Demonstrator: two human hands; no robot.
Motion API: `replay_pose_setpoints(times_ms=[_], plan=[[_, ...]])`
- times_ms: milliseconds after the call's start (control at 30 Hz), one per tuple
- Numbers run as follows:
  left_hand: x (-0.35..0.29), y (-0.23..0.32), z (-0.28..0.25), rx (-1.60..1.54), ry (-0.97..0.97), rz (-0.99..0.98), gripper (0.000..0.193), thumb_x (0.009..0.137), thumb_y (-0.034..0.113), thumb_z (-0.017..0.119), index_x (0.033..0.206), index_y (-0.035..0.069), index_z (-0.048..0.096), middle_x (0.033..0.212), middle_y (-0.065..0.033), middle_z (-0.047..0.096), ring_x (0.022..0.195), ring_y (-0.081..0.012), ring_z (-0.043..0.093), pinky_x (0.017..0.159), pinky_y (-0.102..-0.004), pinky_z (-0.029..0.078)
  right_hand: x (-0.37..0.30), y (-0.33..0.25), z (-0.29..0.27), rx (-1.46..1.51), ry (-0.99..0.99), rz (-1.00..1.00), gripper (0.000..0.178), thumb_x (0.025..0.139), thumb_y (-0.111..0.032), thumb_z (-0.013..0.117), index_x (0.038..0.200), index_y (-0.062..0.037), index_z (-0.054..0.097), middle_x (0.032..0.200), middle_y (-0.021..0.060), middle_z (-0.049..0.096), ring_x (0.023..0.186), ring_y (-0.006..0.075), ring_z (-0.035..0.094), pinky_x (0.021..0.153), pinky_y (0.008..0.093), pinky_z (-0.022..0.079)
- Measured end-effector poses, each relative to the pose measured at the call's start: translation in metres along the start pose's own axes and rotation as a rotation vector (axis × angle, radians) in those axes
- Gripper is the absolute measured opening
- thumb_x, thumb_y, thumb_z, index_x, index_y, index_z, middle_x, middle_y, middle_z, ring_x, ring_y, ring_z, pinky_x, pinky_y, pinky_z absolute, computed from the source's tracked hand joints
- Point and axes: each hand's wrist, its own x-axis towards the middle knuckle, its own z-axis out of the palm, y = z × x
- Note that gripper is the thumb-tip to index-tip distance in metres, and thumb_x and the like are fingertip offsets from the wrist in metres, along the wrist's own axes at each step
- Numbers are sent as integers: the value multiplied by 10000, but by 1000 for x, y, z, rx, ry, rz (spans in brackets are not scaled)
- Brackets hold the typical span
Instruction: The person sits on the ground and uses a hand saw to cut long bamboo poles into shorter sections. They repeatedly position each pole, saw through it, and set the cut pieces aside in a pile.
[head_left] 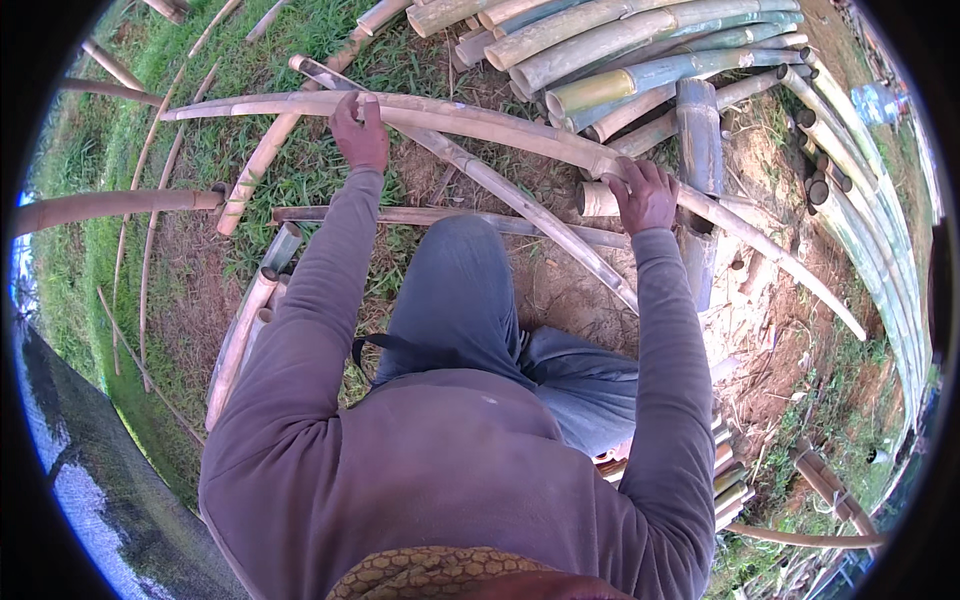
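Observation:
A long pale bamboo pole [490,126] lies crosswise in front of me, looking bent in the wide view. Near its left part, my left hand [360,133] is closed with the fingers curled over it. My right hand [645,196] grips the same pole farther right, fingers wrapped over the top. Beyond that hand the pole crosses a thick dark bamboo piece [698,135] and slopes down to the right. Below it, a thinner bamboo length [520,208] runs diagonally across the ground. The undersides of both hands' grips are hidden.
Thick bamboo poles [640,45] are piled at the far right, and long green ones [880,240] curve along the right side. Short bamboo pieces [240,340] lie by my left arm. A clear plastic bottle [876,104] sits at the upper right. Grass and bare soil surround my bent knee.

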Motion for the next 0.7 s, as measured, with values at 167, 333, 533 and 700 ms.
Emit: replay_pose_setpoints(times_ms=[167, 333, 533, 700], plan=[[-52, 83, 28, 55, -649, 547, 471, 960, 300, 758, 1384, 115, 668, 1302, -130, 674, 1245, -330, 622, 1105, -466, 463, 12, 20, 31, -2, -37, 49, 414, 917, -461, 771, 1251, -218, 747, 1225, 9, 736, 1178, 271, 676, 1090, 518, 457], [-87, 121, 76, 61, -845, 866, 468, 940, 218, 760, 1387, 118, 663, 1398, -111, 668, 1283, -328, 620, 1147, -479, 443, 17, 20, 46, 48, -21, 54, 380, 924, -484, 750, 1201, -224, 763, 1215, 10, 756, 1175, 260, 685, 1086, 504, 450], [-98, 130, 117, 54, -918, 960, 428, 890, 125, 756, 1314, 102, 698, 1242, -117, 756, 1106, -348, 721, 951, -485, 568, 16, 21, 44, 41, -111, 124, 442, 955, -469, 720, 1326, -228, 702, 1327, 20, 722, 1297, 255, 628, 1185, 556, 369], [-96, 139, 114, -2, -871, 1011, 395, 878, 87, 740, 1271, 95, 711, 1154, -120, 779, 1014, -347, 743, 869, -487, 588, -64, 14, 8, -40, 180, 396, 632, 936, -439, 751, 1489, -184, 580, 1472, 60, 613, 1397, 307, 529, 1209, 576, 319]])
